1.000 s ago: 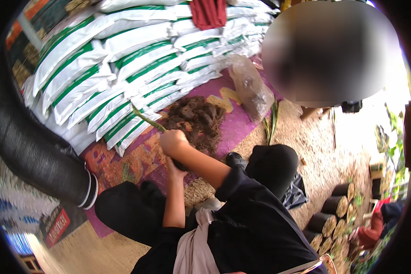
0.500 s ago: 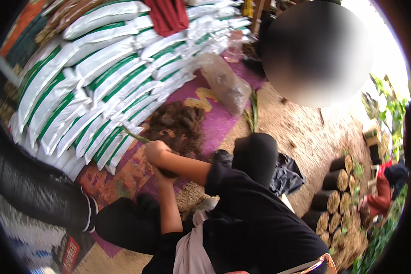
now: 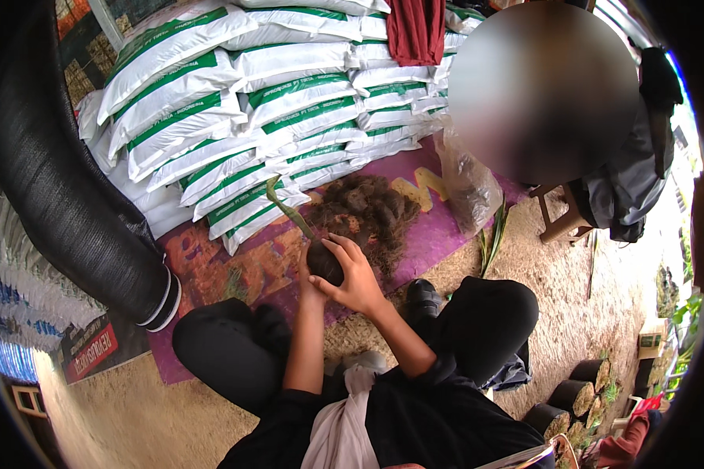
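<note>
Both of my hands are wrapped round a dark, round root ball (image 3: 325, 263) with a thick green shoot (image 3: 290, 212) that leans up and left out of it. My left hand (image 3: 310, 275) cups the ball's left side, its fingers mostly hidden behind it. Over the right side and top lie the curved fingers of my right hand (image 3: 352, 272). Just beyond my hands, a pile of dark brown fibrous clumps (image 3: 364, 213) rests on a purple patterned mat (image 3: 272, 262).
White and green sacks (image 3: 301, 94) are stacked along the far side, with a red cloth (image 3: 416, 31) over them. A large black roll (image 3: 70, 187) lies at left. To the right are a clear plastic bag (image 3: 471, 187), a person by a stool (image 3: 559, 223), and black-wrapped cylinders (image 3: 575, 397).
My view has turned, so the sacks and mat lie more level. My hands have shifted right with the root ball, which now shows between them; before, my right forearm crossed over the left.
</note>
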{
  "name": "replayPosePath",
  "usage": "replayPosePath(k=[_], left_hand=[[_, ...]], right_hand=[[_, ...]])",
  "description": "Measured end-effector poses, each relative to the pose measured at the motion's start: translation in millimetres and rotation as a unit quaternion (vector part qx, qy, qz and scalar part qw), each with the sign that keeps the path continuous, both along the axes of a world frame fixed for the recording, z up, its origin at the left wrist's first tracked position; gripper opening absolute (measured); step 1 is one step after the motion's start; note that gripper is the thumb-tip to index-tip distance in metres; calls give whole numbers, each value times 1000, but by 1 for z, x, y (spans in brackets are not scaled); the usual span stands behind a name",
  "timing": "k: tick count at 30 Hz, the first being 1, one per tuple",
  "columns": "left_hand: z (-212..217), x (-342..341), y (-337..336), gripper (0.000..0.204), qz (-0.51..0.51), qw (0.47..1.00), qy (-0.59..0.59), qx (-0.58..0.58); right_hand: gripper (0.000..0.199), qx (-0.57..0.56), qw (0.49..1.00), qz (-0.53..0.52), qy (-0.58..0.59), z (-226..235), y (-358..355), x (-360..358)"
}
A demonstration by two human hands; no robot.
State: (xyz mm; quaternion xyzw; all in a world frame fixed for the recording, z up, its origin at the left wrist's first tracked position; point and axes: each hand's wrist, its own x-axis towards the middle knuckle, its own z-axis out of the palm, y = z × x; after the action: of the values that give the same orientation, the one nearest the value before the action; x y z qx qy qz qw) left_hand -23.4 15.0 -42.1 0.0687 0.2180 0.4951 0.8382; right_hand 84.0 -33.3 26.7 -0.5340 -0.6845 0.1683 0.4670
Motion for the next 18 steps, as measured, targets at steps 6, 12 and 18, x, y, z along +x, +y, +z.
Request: replayPosePath(k=[6,12,18], left_hand=[[-18,1,2,40,-11,999,18,27],[15,1,-3,47,15,972,235,5],[8,14,-2,50,54,974,221,14]], right_hand=[[52,35,994,-62,80,-16,-4,-11],[62,-49,990,-52,118,0,4,6],[62,-148,887,-15,437,-21,10,16]])
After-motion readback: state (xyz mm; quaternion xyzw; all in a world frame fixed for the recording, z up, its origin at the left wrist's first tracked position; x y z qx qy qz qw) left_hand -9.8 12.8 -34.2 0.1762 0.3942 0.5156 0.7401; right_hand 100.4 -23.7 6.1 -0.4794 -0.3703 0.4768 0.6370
